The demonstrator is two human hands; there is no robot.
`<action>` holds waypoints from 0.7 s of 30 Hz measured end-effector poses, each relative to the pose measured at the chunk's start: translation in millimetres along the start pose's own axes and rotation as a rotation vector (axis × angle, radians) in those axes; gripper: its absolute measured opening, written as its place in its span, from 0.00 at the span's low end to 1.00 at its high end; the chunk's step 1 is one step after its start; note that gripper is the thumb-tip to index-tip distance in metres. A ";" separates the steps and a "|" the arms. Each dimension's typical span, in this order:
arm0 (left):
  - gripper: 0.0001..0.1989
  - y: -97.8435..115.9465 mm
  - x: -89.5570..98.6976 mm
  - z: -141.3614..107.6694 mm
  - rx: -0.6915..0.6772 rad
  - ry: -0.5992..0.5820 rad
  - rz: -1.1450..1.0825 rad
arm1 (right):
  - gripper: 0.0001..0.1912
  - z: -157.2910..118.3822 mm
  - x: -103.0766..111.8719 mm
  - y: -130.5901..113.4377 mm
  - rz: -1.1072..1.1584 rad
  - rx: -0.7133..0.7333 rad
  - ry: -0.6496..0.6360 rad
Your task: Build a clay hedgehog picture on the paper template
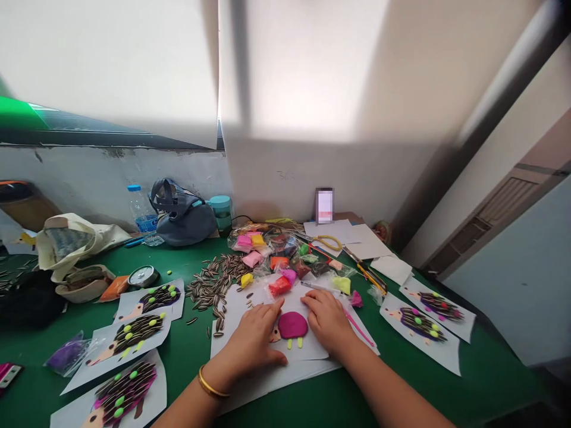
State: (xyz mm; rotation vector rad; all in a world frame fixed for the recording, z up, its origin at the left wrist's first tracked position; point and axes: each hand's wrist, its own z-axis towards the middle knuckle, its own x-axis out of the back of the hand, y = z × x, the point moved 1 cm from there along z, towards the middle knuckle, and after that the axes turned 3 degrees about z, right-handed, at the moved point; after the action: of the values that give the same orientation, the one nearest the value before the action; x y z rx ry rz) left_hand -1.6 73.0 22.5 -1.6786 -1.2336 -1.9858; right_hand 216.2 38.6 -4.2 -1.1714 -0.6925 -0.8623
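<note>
A hedgehog-like clay figure point(293, 326) lies on a white sheet of paper point(312, 352) between my hands. Its body is a flat magenta oval, with two yellow-green legs below and a peach face at the left. My left hand point(255, 334), a gold bangle on its wrist, rests at the figure's left with thumb and fingers apart; it partly covers the face. On the other side, my right hand point(328, 320) lies on the paper with bent, spread fingers beside the body. Neither hand shows anything held. A pile of striped sunflower seeds point(218, 276) spreads left of the sheet.
Packets of coloured clay point(279, 286) lie beyond the sheet, near yellow-handled scissors point(328, 242). Finished seed-covered hedgehog pictures flank me, at left point(138, 333) and right point(422, 324). Along the wall stand a phone point(325, 205), a blue-lidded jar point(220, 214) and a bag point(182, 217).
</note>
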 end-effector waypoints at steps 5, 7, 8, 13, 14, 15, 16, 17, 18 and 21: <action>0.56 2.3 0.5 -0.8 -0.008 -0.007 -0.006 | 0.21 -0.5 2.2 0.0 0.041 0.014 -0.002; 0.55 2.9 0.7 -1.2 -0.016 -0.007 -0.012 | 0.22 -1.1 2.1 -1.3 0.052 0.035 -0.026; 0.55 3.2 0.8 -1.4 -0.021 -0.007 -0.014 | 0.22 -1.4 1.6 -1.9 0.056 0.046 -0.042; 0.53 4.6 1.9 -1.7 -0.021 -0.010 -0.011 | 0.23 -1.2 0.2 -2.5 0.076 0.068 -0.087; 0.53 4.7 2.0 -1.6 -0.020 -0.011 -0.008 | 0.23 -1.0 0.6 -2.1 0.084 0.066 -0.088; 0.53 4.7 2.0 -1.4 -0.020 -0.011 -0.006 | 0.23 -0.9 1.3 -1.4 0.091 0.064 -0.087; 0.52 4.6 1.8 -1.2 -0.022 -0.012 -0.003 | 0.23 -0.9 2.2 -0.4 0.098 0.062 -0.087; 0.52 4.3 1.5 -1.0 -0.025 -0.011 -0.001 | 0.23 -1.0 3.2 0.7 0.105 0.064 -0.090; 0.52 3.9 1.1 -0.9 -0.029 -0.009 0.000 | 0.24 -1.4 4.2 1.9 0.111 0.068 -0.096; 0.51 2.5 -0.2 -0.8 -0.035 -0.001 0.004 | 0.25 -3.7 7.3 5.2 0.119 0.091 -0.131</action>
State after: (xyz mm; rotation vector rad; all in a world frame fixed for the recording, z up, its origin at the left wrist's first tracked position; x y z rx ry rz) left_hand -0.4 70.9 23.4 -1.6971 -1.2016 -2.0150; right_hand 224.4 34.3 -1.6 -1.1821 -0.7538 -0.6523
